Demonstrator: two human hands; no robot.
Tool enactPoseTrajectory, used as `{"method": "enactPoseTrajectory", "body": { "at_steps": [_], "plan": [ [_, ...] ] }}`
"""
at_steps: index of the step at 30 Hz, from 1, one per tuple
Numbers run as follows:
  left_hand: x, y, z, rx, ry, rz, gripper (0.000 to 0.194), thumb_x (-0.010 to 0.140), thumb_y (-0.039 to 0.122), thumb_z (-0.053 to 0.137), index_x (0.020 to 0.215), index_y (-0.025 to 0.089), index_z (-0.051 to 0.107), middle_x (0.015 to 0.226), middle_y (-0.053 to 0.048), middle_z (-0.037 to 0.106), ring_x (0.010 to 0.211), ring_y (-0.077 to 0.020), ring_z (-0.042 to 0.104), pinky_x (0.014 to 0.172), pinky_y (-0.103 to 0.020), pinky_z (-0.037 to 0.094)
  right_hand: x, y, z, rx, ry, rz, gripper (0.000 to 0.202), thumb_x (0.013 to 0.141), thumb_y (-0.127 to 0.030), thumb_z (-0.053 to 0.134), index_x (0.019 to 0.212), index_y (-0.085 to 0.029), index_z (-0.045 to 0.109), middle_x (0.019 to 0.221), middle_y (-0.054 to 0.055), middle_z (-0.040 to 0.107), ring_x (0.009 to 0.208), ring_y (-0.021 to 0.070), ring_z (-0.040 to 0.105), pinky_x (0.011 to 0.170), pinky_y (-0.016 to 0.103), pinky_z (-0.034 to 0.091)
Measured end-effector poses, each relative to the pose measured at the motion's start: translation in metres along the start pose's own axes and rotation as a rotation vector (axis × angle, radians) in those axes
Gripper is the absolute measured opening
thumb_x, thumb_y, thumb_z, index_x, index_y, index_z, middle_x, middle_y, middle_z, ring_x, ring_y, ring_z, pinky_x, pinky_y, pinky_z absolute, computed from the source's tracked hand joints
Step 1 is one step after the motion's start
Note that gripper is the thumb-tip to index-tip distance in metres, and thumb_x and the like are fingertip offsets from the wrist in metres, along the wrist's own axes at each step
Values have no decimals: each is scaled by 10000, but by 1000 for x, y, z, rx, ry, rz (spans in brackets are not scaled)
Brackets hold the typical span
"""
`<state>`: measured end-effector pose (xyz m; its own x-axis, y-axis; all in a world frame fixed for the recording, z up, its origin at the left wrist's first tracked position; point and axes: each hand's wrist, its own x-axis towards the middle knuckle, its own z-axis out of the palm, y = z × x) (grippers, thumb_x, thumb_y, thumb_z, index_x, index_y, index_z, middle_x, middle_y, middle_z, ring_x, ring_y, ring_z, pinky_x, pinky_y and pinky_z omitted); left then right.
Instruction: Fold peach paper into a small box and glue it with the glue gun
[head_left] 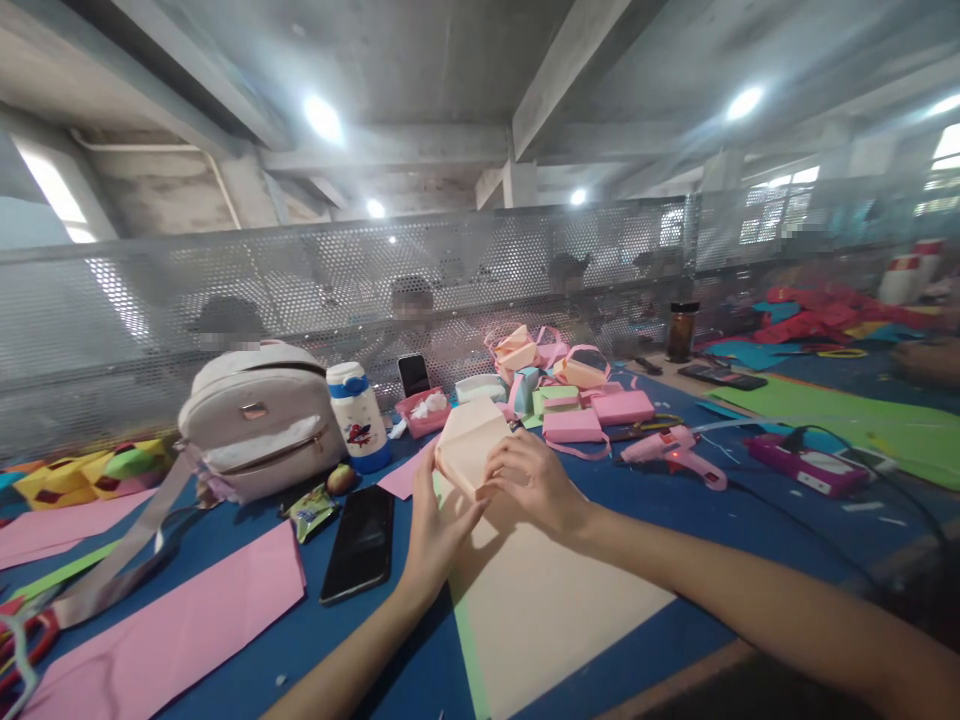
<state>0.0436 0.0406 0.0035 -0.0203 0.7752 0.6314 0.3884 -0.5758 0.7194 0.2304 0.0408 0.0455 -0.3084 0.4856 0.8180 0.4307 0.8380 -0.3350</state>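
Observation:
Between my two hands is a folded peach paper box [472, 440], raised above the table and tilted. My left hand [439, 530] grips its left and lower edge, thumb pointing toward the right. My right hand [536, 485] has its fingers bent and closed on the box's right edge. Part of the box is hidden behind my right fingers. Beneath my hands lies a large peach paper sheet [555, 610] with a green edge showing on its left. To the right, a pink hot glue gun [675, 455] rests on the blue table with a red light lit.
Several small paper bags [574, 405] are heaped behind the box. At left are a white backpack [259, 420], a bottle [358, 420], a phone [360, 545] and pink paper [180, 620]. A purple power strip [810, 465] with cables lies right. A perforated metal screen [465, 250] stands behind.

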Motion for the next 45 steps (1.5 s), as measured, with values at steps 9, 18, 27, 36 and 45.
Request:
{"method": "enactPoseTrajectory", "body": {
  "at_steps": [9,18,27,36,45],
  "plan": [
    [-2,-13,4,51,-122,-49,767,770,301,704,1459,243,371,1517,-143,415,1475,-358,297,1181,-562,268,1,-6,-3,211,-12,107,120,935,-258,651,825,-217,677,850,17,711,875,203,605,882,359,430],
    [-1,27,-12,105,-82,203,288,856,301,704,1142,290,670,1461,-86,477,1401,-317,419,1133,-509,361,-2,-7,4,378,-39,328,166,865,-320,721,779,-201,642,801,-2,649,801,178,571,758,293,432],
    [0,31,-18,233,-101,335,101,897,246,662,808,235,710,1235,-84,619,1162,-284,578,975,-474,459,-8,-8,6,221,-99,247,167,899,-305,700,792,-200,627,852,7,667,853,184,596,764,290,415],
    [18,58,-34,518,-212,639,166,926,131,513,798,201,593,1099,-95,626,976,-243,561,887,-433,432,5,3,-11,-487,-303,-401,220,994,-212,551,794,-183,637,795,31,673,809,191,523,687,334,292],
    [7,91,-137,652,-287,466,294,934,396,527,712,257,663,717,0,682,617,-163,607,577,-248,465,-17,-10,-58,-319,-346,-316,196,1014,-249,518,884,-188,652,821,39,692,812,195,547,746,326,341]
  ]
}}
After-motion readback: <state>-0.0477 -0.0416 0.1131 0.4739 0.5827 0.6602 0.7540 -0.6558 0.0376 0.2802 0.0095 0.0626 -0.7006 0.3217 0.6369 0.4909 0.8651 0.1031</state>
